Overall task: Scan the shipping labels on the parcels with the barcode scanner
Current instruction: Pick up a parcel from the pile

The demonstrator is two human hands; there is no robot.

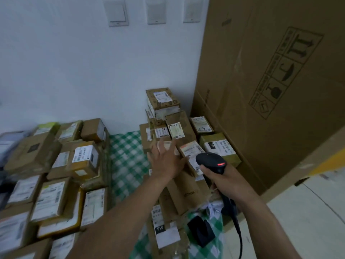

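Observation:
My right hand (222, 179) grips the handle of a black barcode scanner (211, 161), whose red light glows; its head points toward a tilted brown parcel with a white and red shipping label (191, 149). My left hand (167, 159) reaches forward with fingers spread, over a small parcel (164, 144) in the right-hand pile; whether it touches is unclear. More labelled brown parcels (163, 99) are stacked behind, against the white wall. The scanner's cable (239, 238) hangs down from the handle.
A second pile of labelled parcels (54, 176) fills the left side. A green checked cloth (127, 159) shows between the piles. A very large cardboard box (270, 81) stands on the right. A black scanner stand (202, 232) sits near the front.

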